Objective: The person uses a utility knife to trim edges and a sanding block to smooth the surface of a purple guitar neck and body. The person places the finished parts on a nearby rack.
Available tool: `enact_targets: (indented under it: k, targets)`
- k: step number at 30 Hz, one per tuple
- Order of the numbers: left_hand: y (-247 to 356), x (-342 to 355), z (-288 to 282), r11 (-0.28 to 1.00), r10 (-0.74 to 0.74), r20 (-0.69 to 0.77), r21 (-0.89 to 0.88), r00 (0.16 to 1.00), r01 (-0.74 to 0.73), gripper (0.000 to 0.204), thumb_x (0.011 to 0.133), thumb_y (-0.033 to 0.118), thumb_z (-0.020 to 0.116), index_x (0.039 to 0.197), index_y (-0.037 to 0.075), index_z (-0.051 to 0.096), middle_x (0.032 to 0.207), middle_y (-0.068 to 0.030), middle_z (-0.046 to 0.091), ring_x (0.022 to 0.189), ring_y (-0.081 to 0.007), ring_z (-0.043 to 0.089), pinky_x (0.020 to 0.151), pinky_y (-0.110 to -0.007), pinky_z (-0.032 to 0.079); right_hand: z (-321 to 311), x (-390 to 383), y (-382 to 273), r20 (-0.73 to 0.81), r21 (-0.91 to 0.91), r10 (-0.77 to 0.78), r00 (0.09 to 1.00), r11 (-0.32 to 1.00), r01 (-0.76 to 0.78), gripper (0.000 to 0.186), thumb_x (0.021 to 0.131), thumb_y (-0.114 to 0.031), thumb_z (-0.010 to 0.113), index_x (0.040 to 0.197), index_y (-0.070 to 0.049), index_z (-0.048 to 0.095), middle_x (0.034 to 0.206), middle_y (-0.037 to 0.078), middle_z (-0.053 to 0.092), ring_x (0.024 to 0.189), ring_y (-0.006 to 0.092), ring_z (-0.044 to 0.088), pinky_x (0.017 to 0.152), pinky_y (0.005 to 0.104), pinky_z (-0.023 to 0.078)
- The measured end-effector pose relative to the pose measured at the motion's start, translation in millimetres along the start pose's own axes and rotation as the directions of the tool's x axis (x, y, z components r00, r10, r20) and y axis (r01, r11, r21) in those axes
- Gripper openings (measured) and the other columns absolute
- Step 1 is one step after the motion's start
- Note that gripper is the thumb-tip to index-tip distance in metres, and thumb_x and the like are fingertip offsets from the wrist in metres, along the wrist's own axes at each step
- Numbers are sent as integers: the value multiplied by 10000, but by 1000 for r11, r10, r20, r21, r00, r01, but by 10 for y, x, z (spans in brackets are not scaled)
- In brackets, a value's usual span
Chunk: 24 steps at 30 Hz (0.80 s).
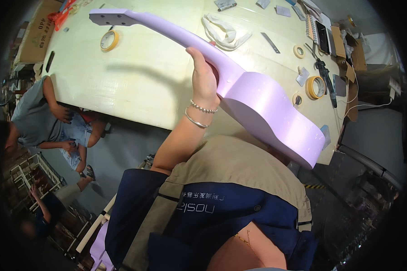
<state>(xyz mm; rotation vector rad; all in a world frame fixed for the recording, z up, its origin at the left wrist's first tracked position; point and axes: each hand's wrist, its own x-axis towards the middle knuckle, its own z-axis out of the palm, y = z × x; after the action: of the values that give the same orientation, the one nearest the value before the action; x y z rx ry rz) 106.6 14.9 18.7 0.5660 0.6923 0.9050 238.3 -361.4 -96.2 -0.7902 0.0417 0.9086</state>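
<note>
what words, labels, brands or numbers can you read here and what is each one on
Navy and khaki garment: pale, upside-down lettering on the navy part; wording not copied here.
Cardboard box, upper left: dark print on its side; wording not copied here.
Tape roll, right: marks inside the core, too small to read.
Lilac instrument in the left hand: no text visible.

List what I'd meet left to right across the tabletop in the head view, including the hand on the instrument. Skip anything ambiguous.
Slim black item → yellow tape roll → left hand → grey metal strip → small pale tape roll → large yellow tape roll.
</note>
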Motion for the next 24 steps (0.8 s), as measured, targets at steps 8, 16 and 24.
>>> enact_targets:
  k: [8, 16, 24]
  targets:
    - [84, -490, 310, 989, 150, 173, -22, 973, -149, 643, 907, 583, 167, 1159, 23, 361, 773, -128, 545, 667, -237, 566, 644, -359, 480, 55, -94, -156, 173, 47, -89, 981, 996, 82, 618, 951, -481, 223, 1360, -22, 280, 1359, 136, 374, 1215, 245, 397, 1010, 384, 324]
    - [169, -885, 436, 972, 229, 240, -9, 943, -234, 630, 910, 568, 131, 1185, 30, 312, 771, -96, 538, 685, -200, 564, 666, -331, 487, 101, 131, -90, 330, 63, -26, 943, 998, 6, 631, 948, -491, 204, 1364, -21, 269, 1370, 134, 359, 1226, 249, 381, 1021, 389, 308]
    - [250, -917, 407, 983, 173, 351, -2, 920, -184, 514, 924, 499, 316, 1100, 25, 410, 967, -130, 595, 855, -197, 615, 752, -319, 522, 187, 348, -128, 451, 37, 13, 893, 999, -33, 644, 946, -501, 185, 1368, -21, 258, 1381, 133, 343, 1238, 253, 365, 1033, 395, 292]
